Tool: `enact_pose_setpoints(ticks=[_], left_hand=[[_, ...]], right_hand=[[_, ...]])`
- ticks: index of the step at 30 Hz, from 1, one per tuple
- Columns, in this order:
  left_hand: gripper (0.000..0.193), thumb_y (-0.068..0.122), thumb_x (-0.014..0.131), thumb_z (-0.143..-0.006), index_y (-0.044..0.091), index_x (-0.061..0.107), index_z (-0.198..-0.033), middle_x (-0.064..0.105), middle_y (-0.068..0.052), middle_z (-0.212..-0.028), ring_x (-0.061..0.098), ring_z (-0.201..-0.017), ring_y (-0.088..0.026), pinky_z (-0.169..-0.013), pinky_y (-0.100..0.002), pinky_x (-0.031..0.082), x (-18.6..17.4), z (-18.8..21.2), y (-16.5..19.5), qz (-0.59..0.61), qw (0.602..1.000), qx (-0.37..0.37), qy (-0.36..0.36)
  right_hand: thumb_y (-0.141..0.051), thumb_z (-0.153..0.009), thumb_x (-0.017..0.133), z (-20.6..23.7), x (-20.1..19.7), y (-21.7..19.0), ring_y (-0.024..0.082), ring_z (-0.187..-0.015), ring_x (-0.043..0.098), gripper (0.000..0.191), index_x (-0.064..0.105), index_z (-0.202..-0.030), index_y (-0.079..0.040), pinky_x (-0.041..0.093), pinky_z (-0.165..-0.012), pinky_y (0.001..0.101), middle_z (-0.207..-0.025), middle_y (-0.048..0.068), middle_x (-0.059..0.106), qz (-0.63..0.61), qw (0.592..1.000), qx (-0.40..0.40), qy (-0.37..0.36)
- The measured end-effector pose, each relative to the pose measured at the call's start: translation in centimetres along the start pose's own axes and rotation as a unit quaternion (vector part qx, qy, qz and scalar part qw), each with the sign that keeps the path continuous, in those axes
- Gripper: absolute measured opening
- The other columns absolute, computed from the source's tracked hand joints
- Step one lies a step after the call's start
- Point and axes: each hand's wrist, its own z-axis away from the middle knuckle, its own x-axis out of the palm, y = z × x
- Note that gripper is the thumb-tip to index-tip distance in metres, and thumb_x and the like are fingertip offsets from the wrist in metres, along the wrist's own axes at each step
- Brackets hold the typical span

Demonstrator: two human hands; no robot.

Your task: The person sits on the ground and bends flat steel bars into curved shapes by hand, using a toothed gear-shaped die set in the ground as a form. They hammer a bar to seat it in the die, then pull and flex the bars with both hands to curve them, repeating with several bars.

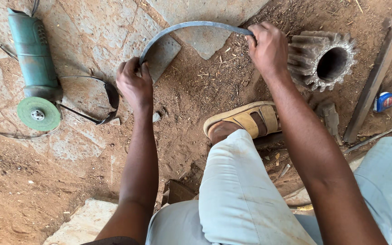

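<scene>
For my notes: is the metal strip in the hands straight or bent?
Bent: the metal strip arches from the left hand to the right hand.

Open-air metal workshop on bare ground, packed dirt and cracked stone slabs point(91, 31), green angle grinder point(35, 68) at upper left, heavy toothed gear point(320, 59) at upper right, steel bar point(373, 81) beside it

Bright, even daylight falls on the dirt ground point(196, 90), shadows soft and short. The picture is sharp throughout, without glare. Edges perhaps bow slightly, as with a wide lens.
</scene>
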Motion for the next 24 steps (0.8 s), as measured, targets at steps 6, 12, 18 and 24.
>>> enact_pose_setpoints(ticks=[6, 12, 18, 24], left_hand=[[0.011, 0.009, 0.083, -0.088, 0.005, 0.079, -0.098, 0.078, -0.008, -0.090, 0.072, -0.080, -0.016, -0.074, -0.033, 0.060, 1.3, 0.0, -1.2, -0.025, 0.999, 0.024, 0.024], [0.009, 0.009, 0.083, -0.088, 0.006, 0.080, -0.095, 0.077, -0.007, -0.089, 0.071, -0.080, -0.016, -0.074, -0.033, 0.059, 1.9, 0.2, -1.6, -0.033, 0.998, 0.032, 0.038], [0.009, 0.008, 0.082, -0.088, 0.005, 0.079, -0.095, 0.075, -0.007, -0.088, 0.071, -0.079, -0.017, -0.073, -0.033, 0.060, 1.3, 0.2, -0.8, -0.029, 0.998, 0.029, 0.041], [0.014, 0.010, 0.082, -0.087, 0.003, 0.077, -0.098, 0.073, -0.010, -0.090, 0.070, -0.079, -0.022, -0.072, -0.037, 0.057, 0.3, 0.3, 0.5, -0.010, 0.999, 0.013, 0.035]], right_hand=[[-0.009, -0.102, 0.080, 0.0, 0.5, 0.5, 0.018, -0.071, 0.071, 0.012, 0.078, -0.110, 0.000, 0.061, -0.057, 0.0302, -0.090, 0.014, 0.075, -0.012, 1.000, 0.008, -0.011], [-0.008, -0.100, 0.080, 0.1, 0.6, 0.5, 0.019, -0.071, 0.071, 0.013, 0.078, -0.109, 0.000, 0.061, -0.058, 0.0306, -0.089, 0.014, 0.075, -0.002, 1.000, 0.004, -0.012], [-0.008, -0.100, 0.080, -0.1, 0.0, -0.1, 0.020, -0.074, 0.071, 0.015, 0.077, -0.111, 0.001, 0.061, -0.060, 0.0313, -0.093, 0.016, 0.075, -0.016, 1.000, 0.012, -0.021], [-0.005, -0.090, 0.087, 0.6, -0.5, 0.1, 0.020, -0.086, 0.074, 0.032, 0.075, -0.118, 0.002, 0.063, -0.073, 0.0309, -0.102, 0.015, 0.076, -0.065, 0.997, -0.006, 0.032]])
